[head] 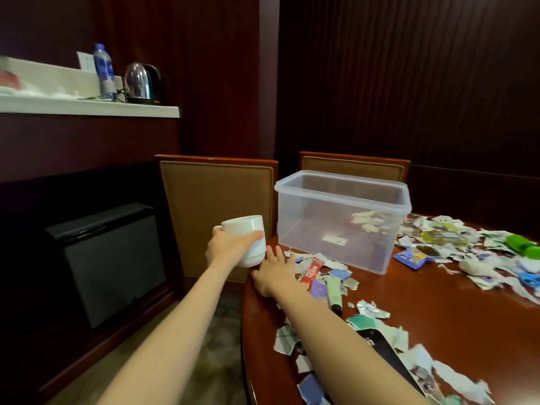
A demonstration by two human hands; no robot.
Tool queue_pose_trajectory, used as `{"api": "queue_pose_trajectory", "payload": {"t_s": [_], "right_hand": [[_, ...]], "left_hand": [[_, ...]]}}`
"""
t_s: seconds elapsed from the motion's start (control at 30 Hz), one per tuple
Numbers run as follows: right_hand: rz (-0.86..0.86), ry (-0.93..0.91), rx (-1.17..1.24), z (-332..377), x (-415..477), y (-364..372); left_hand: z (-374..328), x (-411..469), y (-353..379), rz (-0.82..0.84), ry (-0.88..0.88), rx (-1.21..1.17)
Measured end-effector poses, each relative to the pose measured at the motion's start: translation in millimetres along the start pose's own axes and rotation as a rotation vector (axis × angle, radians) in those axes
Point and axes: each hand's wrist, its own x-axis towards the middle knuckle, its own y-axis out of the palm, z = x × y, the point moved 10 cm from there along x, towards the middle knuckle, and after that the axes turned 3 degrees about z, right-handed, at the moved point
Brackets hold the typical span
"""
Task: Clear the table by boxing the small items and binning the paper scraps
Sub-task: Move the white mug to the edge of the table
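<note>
Near, 5 o'clock: paper scraps (pixel 371 309) littered the table (pixel 438 317), unbinned | your right hand (pixel 274 276) lay flat, fingers spread, beside the red sachet (pixel 311 273), unboxed | at its 11 o'clock your left hand (pixel 229 247) gripped the white mug (pixel 248 238) off the table edge | far, 1 o'clock: box (pixel 342 185) looked empty, little done.

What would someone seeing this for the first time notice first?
The left hand holds a white mug past the edge of the wooden table, beside the right hand lying flat on it. Beyond them stands a clear plastic box, and torn paper scraps litter the tabletop.
</note>
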Motion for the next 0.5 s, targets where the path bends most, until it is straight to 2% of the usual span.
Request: {"api": "queue_pose_trajectory", "payload": {"t_s": [0.13,0.4,0.5], "right_hand": [[-0.001,0.021,0.016,-5,15,-1],[0.069,0.226,0.064,-60,13,2],[0.07,0.244,0.081,-73,3,5]], "left_hand": [[-4,3,5,0.013,0.03,-0.009],[-4,1,25,0.083,0.073,0.075],[-6,-5,35,0.109,0.073,0.057]]}}
